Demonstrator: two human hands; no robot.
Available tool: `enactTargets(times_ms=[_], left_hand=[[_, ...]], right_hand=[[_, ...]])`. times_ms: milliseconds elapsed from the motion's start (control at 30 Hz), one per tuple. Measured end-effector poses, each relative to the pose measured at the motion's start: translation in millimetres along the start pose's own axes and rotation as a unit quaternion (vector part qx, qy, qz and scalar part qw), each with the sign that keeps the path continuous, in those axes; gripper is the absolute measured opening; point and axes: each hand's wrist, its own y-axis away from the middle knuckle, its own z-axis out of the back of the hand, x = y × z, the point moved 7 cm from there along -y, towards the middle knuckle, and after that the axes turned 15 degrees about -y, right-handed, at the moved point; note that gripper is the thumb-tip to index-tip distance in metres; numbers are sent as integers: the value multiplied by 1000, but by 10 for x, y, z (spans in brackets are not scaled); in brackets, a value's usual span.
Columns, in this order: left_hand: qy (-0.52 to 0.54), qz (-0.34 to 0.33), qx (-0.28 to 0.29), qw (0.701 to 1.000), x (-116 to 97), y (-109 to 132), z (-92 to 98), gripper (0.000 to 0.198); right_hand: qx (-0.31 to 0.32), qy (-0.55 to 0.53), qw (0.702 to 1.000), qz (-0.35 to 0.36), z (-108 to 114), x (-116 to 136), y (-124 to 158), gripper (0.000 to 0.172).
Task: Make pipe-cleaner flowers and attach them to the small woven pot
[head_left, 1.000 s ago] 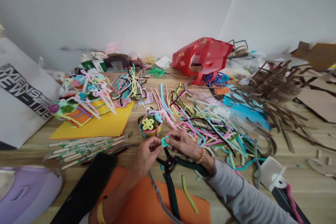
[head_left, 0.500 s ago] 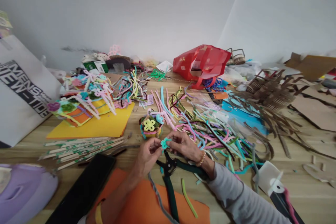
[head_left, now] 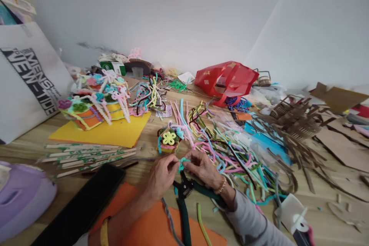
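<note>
Between my two hands is a small turquoise pipe-cleaner flower (head_left: 183, 163). My left hand (head_left: 163, 173) pinches its left side with thumb and fingertips. On the other side, the thumb and forefinger of my right hand (head_left: 204, 169) are closed on its right edge. Just below lie pliers (head_left: 184, 190) with dark green handles, partly under my right wrist. A small basket with a yellow flower (head_left: 168, 137) stands just beyond my hands. An orange sheet (head_left: 155, 223) lies under my left forearm.
Loose pipe cleaners (head_left: 230, 150) spread to the right. Decorated baskets (head_left: 95, 103) stand on a yellow sheet (head_left: 127, 134) at left. A black phone (head_left: 83, 203), wrapped sticks (head_left: 89, 157), a red bag (head_left: 225, 78) and brown woven baskets (head_left: 296, 119) lie around.
The camera view has tilted and shifted slightly. Both hands still hold the turquoise flower, which is now turned differently between the fingers.
</note>
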Motion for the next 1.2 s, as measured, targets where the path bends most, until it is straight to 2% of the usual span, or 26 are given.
enactTargets(times_ms=[267, 433, 600, 733, 800, 967, 1200], left_hand=[[-90, -56, -26, 994, -81, 47, -5, 18], [-106, -52, -19, 993, -133, 46, 24, 17], [-24, -5, -9, 1000, -73, 9, 46, 18], [82, 27, -2, 996, 21, -12, 1, 7], [112, 31, -2, 993, 40, -15, -18, 15], [98, 31, 4, 995, 48, -14, -25, 10], [135, 50, -9, 990, 143, -25, -25, 19]], right_hand=[[-18, 58, 998, 3, -20, -10, 32, 27], [-14, 66, 998, 12, -60, 25, 43, 25], [-34, 27, 999, 5, -22, -9, 35, 30], [-31, -18, 999, 4, -9, -41, 11, 33], [-26, -28, 999, 10, -14, -39, 5, 33], [-22, -47, 998, 19, -36, -11, 15, 28], [-8, -74, 997, 7, -76, 30, 31, 31]])
